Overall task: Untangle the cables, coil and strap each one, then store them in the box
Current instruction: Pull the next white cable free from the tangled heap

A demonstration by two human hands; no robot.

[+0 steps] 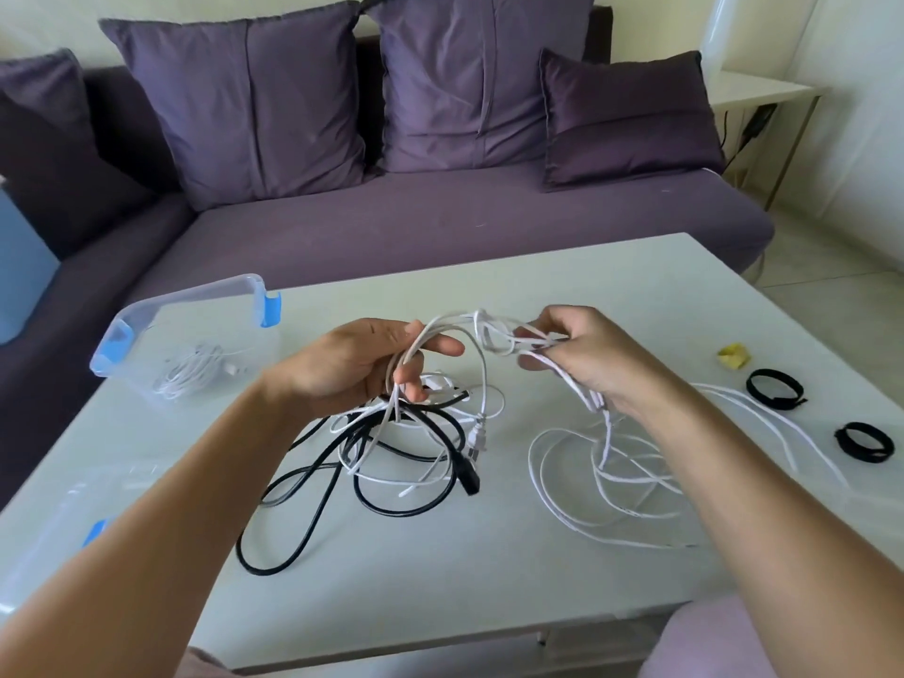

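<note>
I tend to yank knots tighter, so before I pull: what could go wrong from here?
1. The white cable, gripped by the left hand and right hand, runs down into the black cable heap; pulling the hands apart could cinch the tangle instead of freeing it.
2. The loose loops under the right hand lie near the straps; dragging them sideways might sweep a strap toward the table edge.

A clear box (195,296) with blue clips holds one coiled white cable (188,376). Right of it, tangled white cables (482,335) hang over a loose black cable (467,482). Black straps (782,401) lie farthest right.
</note>
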